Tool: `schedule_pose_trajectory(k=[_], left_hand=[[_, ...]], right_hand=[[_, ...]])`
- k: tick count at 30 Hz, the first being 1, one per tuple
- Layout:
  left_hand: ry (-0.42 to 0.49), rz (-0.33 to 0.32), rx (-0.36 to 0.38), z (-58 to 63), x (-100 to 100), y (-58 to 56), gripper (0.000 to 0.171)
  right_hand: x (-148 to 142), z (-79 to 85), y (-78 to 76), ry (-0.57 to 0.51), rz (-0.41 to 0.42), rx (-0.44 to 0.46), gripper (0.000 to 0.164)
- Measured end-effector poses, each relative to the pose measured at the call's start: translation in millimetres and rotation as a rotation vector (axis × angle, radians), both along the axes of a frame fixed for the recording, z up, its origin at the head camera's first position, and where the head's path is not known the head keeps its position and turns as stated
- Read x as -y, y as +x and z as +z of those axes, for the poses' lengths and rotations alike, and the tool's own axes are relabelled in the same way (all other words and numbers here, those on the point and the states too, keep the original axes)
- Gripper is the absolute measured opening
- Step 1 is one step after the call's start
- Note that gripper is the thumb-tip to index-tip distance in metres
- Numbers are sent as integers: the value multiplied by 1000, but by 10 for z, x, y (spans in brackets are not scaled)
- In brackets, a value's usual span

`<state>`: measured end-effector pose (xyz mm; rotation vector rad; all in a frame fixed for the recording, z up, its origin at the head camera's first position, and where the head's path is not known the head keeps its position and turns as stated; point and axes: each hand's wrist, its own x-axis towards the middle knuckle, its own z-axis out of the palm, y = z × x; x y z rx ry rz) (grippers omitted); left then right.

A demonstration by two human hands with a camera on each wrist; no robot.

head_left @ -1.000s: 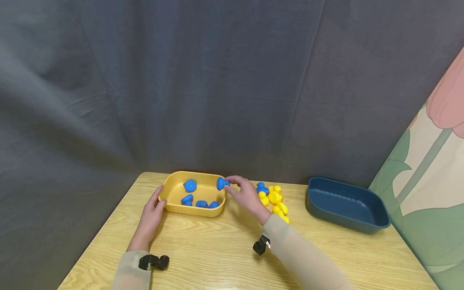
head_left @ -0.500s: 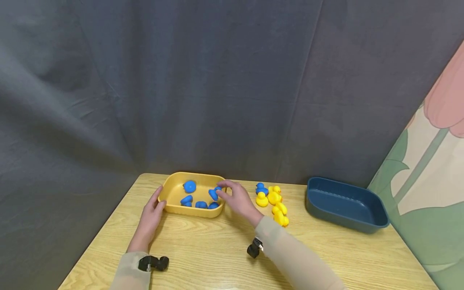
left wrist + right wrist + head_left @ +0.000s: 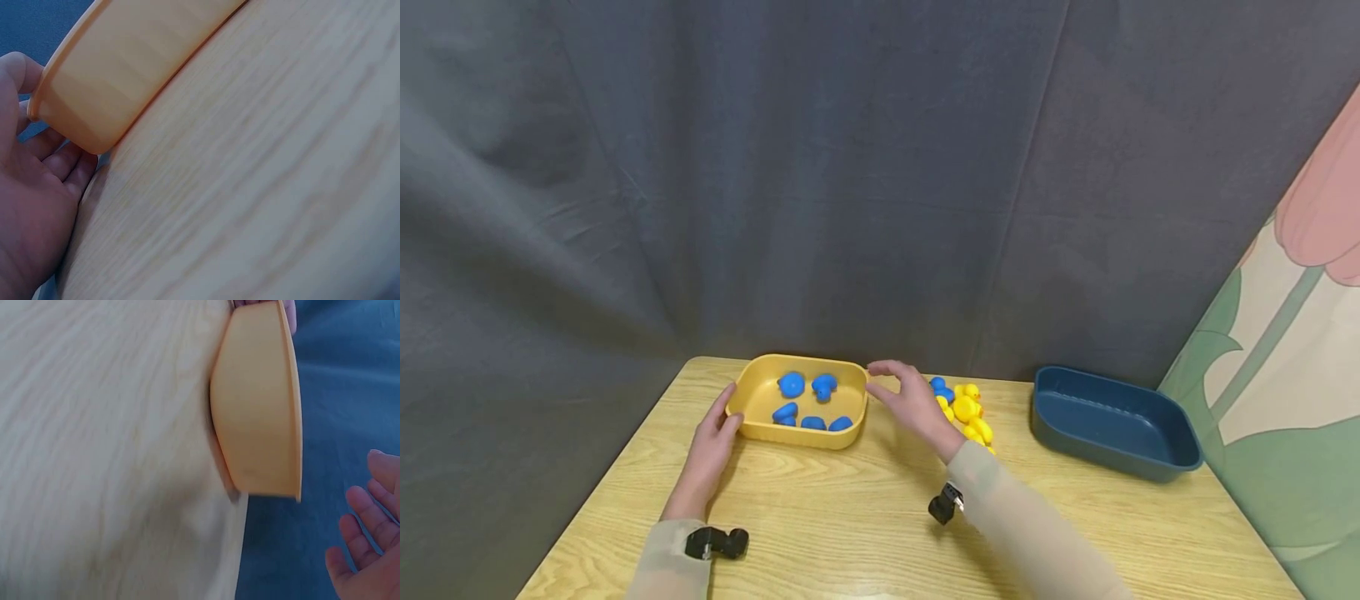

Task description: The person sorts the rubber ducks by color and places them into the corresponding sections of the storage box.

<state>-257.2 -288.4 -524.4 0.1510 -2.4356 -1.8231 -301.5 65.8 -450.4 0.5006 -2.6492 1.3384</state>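
Observation:
A yellow-orange bin (image 3: 805,438) stands on the table with several blue rubber ducks inside, one of them a blue duck (image 3: 823,387) near the back wall. My left hand (image 3: 711,442) grips the bin's left end. In the left wrist view the thumb lies over the bin's rim (image 3: 81,81) and the other fingers are against its outer wall. Just off the right end, my right hand (image 3: 916,412) is held with fingers spread and nothing between them. The right wrist view shows that hand (image 3: 375,569) apart from the bin.
Right of the bin, partly behind my right hand, lie several yellow ducks (image 3: 967,408) and a blue duck (image 3: 942,390). A dark blue bin (image 3: 1105,454) stands farther right. A grey curtain (image 3: 865,208) hangs behind the wooden table (image 3: 820,525).
My right hand lowered a blue duck into the yellow-orange bin, let it go and drew back to the right. The left hand has stayed at the bin's left end.

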Motion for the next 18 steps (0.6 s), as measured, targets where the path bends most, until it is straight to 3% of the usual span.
schedule_pose_trajectory(k=[9,18], left_hand=[[-7,-5,18,30,-8,-17,70],[8,-7,12,22,-4,1,70]], right_hand=[[-453,105,-87,-20,-26,-43,45],[-805,130,-135,45,-88,-26,51]])
